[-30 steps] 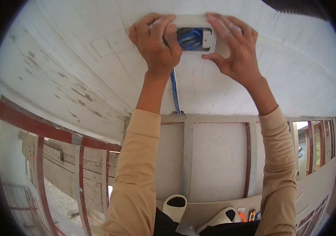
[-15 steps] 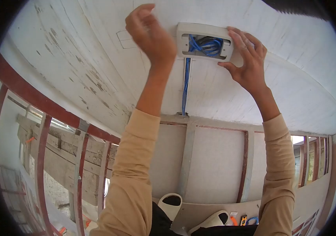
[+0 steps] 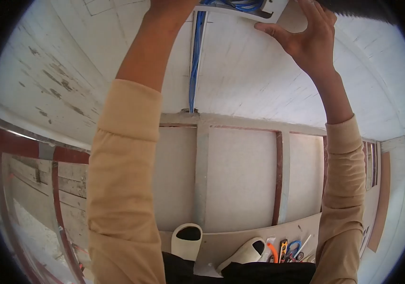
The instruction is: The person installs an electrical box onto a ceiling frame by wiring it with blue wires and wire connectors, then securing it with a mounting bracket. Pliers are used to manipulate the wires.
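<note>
At the top edge, a whitish electrical box [image 3: 273, 10] sits against the white panel, only its lower part in view. Blue wires [image 3: 245, 5] lie coiled inside it. From below the box, more blue wires [image 3: 194, 71] run down a narrow channel. My right hand [image 3: 309, 42] curls round the box's right end, thumb by the lower edge and fingers along the side. Close to the box's left end is my left hand [image 3: 170, 10], its fingers cut off by the frame, so what they do is hidden.
A framed wall [image 3: 240, 175] with upright posts stands below the panel. At the bottom, pale slip-on shoes [image 3: 186, 244] rest near an orange-handled tool [image 3: 273, 253], a yellow-and-black tool [image 3: 283, 248] and a blue cable loop [image 3: 295, 247]. Red-brown bars [image 3: 62, 222] stand at left.
The view has tilted down, so the box now sits at the top edge. My left hand has come from the box's upper left to close by its left end. My right hand stays at the right end.
</note>
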Available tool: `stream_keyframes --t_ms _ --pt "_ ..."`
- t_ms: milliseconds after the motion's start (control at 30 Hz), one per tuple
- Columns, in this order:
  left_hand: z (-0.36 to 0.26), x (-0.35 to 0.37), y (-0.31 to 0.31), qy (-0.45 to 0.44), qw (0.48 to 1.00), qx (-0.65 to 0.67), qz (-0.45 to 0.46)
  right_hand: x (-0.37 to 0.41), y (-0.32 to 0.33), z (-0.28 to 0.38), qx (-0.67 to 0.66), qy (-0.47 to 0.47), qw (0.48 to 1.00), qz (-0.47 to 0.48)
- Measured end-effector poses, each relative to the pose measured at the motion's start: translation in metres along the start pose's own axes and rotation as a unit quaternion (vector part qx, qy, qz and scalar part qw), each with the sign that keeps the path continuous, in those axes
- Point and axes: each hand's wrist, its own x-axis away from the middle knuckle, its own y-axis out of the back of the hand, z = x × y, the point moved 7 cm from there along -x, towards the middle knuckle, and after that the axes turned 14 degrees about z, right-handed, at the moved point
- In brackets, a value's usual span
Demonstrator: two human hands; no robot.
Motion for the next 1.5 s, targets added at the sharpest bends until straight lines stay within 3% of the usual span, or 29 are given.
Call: stream_keyframes --t_ms 333,533,667,733,767,867,967,1067,1167,1267,1300,1400,1433,1500 --pt "-0.006 0.003 -0.004 -0.029 0.999 0.012 0.01 0.009 -0.015 -0.016 0.025 0.009 1.0 -0.01" --pt "-0.005 -0.008 0.005 -0.022 0.995 0.036 0.085 0.013 -0.013 -0.014 0.039 -0.029 0.999 -0.025" --pt "-0.002 -0.013 0.02 0.018 0.986 0.065 0.149 0.007 -0.018 -0.014 0.122 -0.042 0.991 -0.039" --pt "-0.005 -0.011 0.034 0.052 0.961 0.226 0.152 0.005 0.003 0.002 0.042 -0.082 0.996 -0.002" --pt "-0.004 -0.007 0.041 0.005 0.964 0.185 0.192 0.004 0.017 0.013 -0.027 -0.114 0.993 0.024" --pt "-0.039 0.01 0.06 -0.206 0.951 0.021 0.23 0.01 0.025 0.013 -0.056 -0.144 0.988 0.007" --pt "-0.047 0.023 0.057 -0.186 0.931 -0.004 0.313 0.017 0.02 0.01 -0.048 -0.166 0.985 0.017" --pt "-0.044 0.027 0.052 -0.195 0.937 -0.036 0.289 0.015 0.016 0.009 -0.034 -0.147 0.989 0.005" --pt "-0.035 0.034 0.046 -0.144 0.945 0.023 0.294 0.01 0.012 0.009 -0.041 -0.145 0.989 -0.013" --pt "-0.033 0.028 0.049 -0.155 0.939 0.062 0.3 0.006 0.003 0.0 0.007 -0.118 0.993 -0.019" --pt "-0.026 0.028 0.047 -0.099 0.936 0.12 0.316 0.007 0.002 -0.002 0.004 -0.117 0.993 -0.019" --pt "-0.03 0.014 0.049 -0.143 0.931 0.08 0.328 0.01 0.0 -0.003 -0.002 -0.116 0.993 -0.018" --pt "-0.023 0.014 0.045 -0.055 0.919 0.118 0.373 0.011 0.0 -0.003 -0.004 -0.114 0.993 -0.016" --pt "-0.023 0.012 0.048 -0.088 0.916 0.121 0.372 0.012 -0.001 -0.004 -0.009 -0.113 0.993 -0.014"
